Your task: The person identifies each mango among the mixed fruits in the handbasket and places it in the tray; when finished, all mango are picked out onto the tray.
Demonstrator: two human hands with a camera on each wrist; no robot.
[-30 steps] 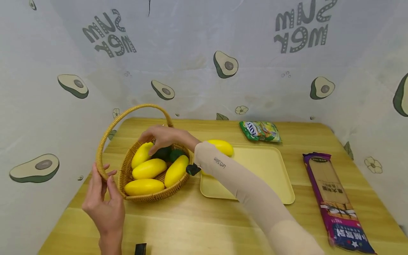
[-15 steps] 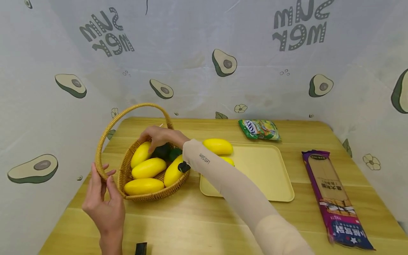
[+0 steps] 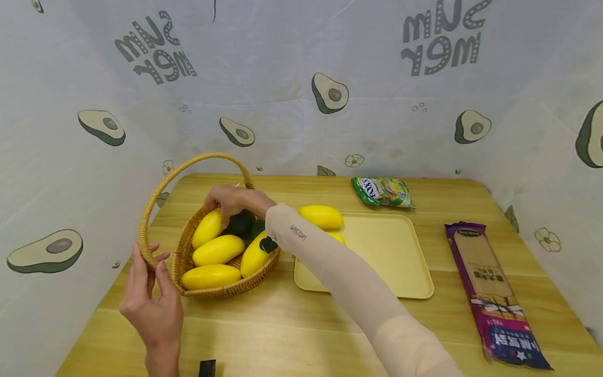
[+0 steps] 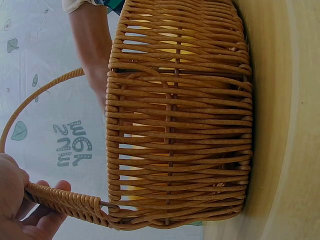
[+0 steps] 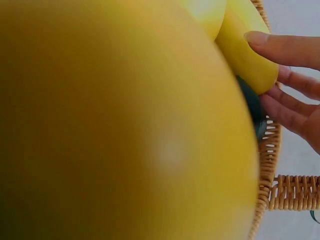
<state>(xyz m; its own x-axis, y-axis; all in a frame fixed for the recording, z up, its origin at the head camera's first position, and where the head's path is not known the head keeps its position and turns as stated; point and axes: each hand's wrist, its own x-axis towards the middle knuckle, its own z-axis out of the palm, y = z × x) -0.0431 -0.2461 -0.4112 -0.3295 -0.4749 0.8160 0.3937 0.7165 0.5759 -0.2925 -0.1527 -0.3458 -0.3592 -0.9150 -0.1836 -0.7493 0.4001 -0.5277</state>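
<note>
My left hand (image 3: 155,311) holds the handle (image 3: 147,230) of a wicker basket (image 3: 226,290) between thumb and fingers at its near left foot. The basket stands on the table, with several smooth yellow mangoes (image 3: 211,277) and dark green fruit (image 3: 239,224) inside. Over its back rim reaches my right hand (image 3: 229,201), gripping the upper-left mango (image 3: 207,229). In the right wrist view the thumb (image 5: 260,38) lies on one side of that mango (image 5: 250,60), fingers around its end. Another mango fills most of that view. The left wrist view shows the woven basket wall (image 4: 175,125).
Right of the basket, a pale yellow tray (image 3: 391,256) carries two mangoes (image 3: 321,217) at its left, partly behind the right sleeve (image 3: 325,251). A green candy bag (image 3: 382,192) lies behind the tray. A purple pasta pack (image 3: 494,298) lies at the right.
My right forearm has shifted left and slightly up, uncovering more of the tray's mangoes; the fingers have settled closer around the upper-left mango. The left hand keeps its hold on the handle.
</note>
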